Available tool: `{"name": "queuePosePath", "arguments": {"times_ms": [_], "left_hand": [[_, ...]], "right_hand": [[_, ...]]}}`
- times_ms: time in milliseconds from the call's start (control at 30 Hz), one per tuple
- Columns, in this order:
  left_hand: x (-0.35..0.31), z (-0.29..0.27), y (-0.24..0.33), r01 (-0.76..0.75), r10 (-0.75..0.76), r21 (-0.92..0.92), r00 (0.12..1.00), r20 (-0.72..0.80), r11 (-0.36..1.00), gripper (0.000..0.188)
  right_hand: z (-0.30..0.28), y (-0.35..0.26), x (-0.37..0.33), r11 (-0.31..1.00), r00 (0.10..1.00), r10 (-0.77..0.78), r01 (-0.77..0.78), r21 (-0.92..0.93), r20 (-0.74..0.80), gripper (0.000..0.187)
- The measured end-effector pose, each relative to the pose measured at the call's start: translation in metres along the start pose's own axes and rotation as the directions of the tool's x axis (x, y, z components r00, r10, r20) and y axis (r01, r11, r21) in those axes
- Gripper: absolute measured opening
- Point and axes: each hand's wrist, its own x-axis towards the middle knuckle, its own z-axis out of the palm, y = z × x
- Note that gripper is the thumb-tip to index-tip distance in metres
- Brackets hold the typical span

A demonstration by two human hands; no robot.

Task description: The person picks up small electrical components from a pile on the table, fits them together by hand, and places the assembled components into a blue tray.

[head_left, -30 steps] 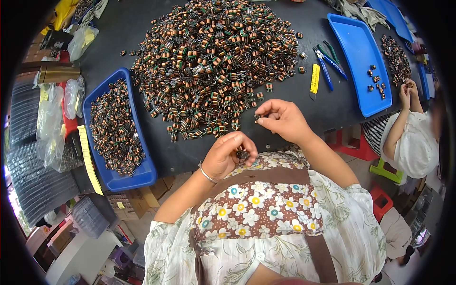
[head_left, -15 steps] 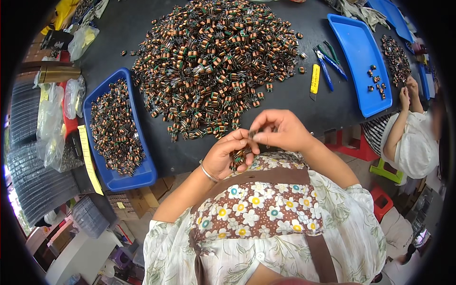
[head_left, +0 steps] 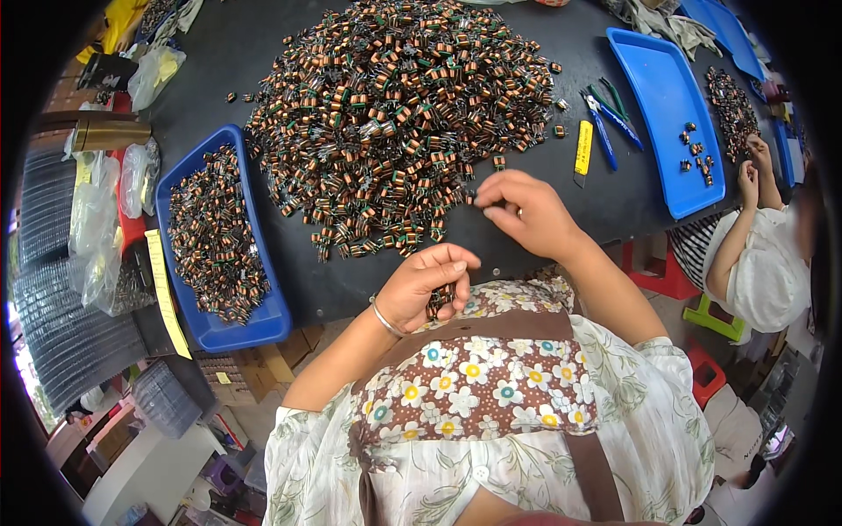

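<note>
A large pile of small copper-wound coils with dark cores and green bits covers the middle of the dark table. Close to the apron, my left hand is curled around several copper coils, palm up, with its thumb stretched over them. At the pile's lower right edge is my right hand, its fingers bent together and tips beside the outermost coils. Whether a coil sits between those fingertips is too small to make out.
Left of the pile stands a blue bin full of coils. To the right lie a yellow cutter knife, blue-handled pliers and a light blue tray holding several coils. Farther right, a co-worker's hands are near another coil heap.
My right hand has moved away from my left hand, up and right to the pile's edge. The left hand stays in place, still curled around its coils.
</note>
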Motion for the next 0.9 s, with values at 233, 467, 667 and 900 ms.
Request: {"name": "queuePosePath", "arguments": {"times_ms": [233,467,667,900], "left_hand": [[0.042,0.006,-0.008,0.023,-0.02,0.013,0.984,-0.175,1.0,0.017],[0.011,0.02,-0.014,-0.065,0.088,0.097,0.963,-0.256,0.993,0.016],[0.002,0.017,-0.016,-0.108,0.158,0.162,0.927,-0.339,0.981,0.013],[0.02,0.015,-0.027,-0.142,0.25,0.305,0.902,-0.353,0.942,0.011]], "right_hand": [[-0.021,0.007,-0.013,0.893,0.879,0.056,-0.256,0.37,0.474,0.01],[-0.009,-0.004,-0.018,0.986,0.999,-0.048,0.044,-0.158,-0.021,0.02],[0.005,-0.008,-0.024,0.981,1.0,-0.017,0.022,-0.194,0.026,0.02],[-0.007,-0.012,-0.033,0.982,0.956,-0.003,-0.053,0.183,0.292,0.016]]}}
